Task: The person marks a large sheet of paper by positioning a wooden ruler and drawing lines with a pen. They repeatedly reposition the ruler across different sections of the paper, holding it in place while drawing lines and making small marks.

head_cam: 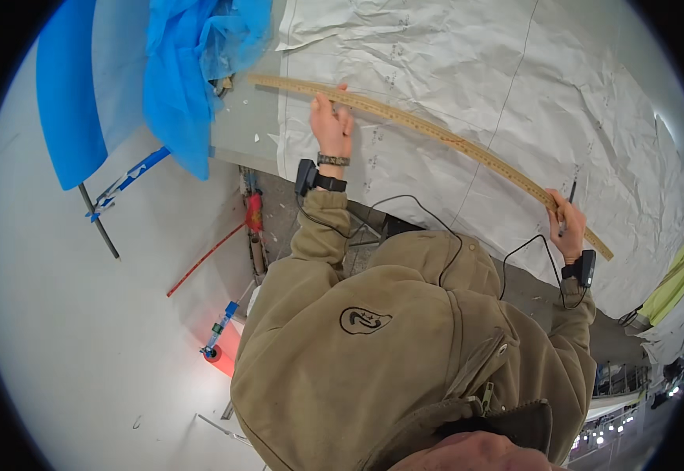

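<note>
A long wooden ruler (pixel 453 140) with printed graduations stretches across a wrinkled white sheet (pixel 436 70); it looks bowed in this wide view. My left hand (pixel 332 120) grips it near its left end, with a fingertip showing past the far edge. Close to the other end, my right hand (pixel 568 226) has its fingers on the ruler and also holds a slim dark pen (pixel 572 191), tip hidden or too small to tell. Thin drawn lines and small handwritten marks run over the sheet.
Blue sheeting (pixel 180 88) is heaped at the table's left end, beside a blue roll (pixel 71 100) on a rod. A red roll (pixel 221 359) is lower left. Black cables (pixel 418 203) loop from my wrist devices. Yellow-green fabric (pixel 668 282) hangs at the right.
</note>
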Demonstrator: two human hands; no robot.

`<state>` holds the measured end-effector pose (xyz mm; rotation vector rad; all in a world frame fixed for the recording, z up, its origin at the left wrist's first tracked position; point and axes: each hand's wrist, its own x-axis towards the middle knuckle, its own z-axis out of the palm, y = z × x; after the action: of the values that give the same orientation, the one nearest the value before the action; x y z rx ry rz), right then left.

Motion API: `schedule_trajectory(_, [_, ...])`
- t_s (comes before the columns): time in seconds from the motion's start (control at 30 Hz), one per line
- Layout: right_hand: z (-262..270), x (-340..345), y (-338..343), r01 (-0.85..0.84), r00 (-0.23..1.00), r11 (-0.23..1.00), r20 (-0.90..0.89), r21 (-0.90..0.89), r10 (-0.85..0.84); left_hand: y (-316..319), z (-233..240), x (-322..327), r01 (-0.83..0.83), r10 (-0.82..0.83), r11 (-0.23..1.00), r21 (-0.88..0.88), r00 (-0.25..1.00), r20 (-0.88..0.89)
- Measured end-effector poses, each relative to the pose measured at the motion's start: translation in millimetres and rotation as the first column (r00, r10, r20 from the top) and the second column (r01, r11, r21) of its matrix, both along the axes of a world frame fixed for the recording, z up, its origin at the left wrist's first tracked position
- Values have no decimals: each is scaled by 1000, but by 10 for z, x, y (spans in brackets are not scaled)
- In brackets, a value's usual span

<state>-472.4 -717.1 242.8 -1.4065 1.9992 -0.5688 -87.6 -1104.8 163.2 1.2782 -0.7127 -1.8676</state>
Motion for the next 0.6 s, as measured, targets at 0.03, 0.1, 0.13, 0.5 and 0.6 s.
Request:
schedule_trajectory(0.03, [-8, -65, 24, 30, 999, 999, -45, 32, -29, -46, -58, 14, -71, 75, 997, -32, 984, 161])
schedule_trajectory(0.1, [-41, -158, 12, 69, 991, 995, -123, 69, -60, -39, -157, 0, -33, 31, 999, 6, 973, 228])
schedule_trajectory(0.13, [-63, -192, -15, 73, 990, 994, -126, 77, -63, -16, -189, -16, 7, -19, 999, 44, 958, 285])
schedule_trajectory(0.5, [-448, -141, -140, 173, 962, 984, -221, 34, -162, -197, -114, 286, 699, 115, 625, -348, 358, 927])
schedule_trajectory(0.6, [-481, -118, -216, 203, 958, 970, -233, 135, -168, -320, -263, 442, 736, 316, 506, -449, 326, 891])
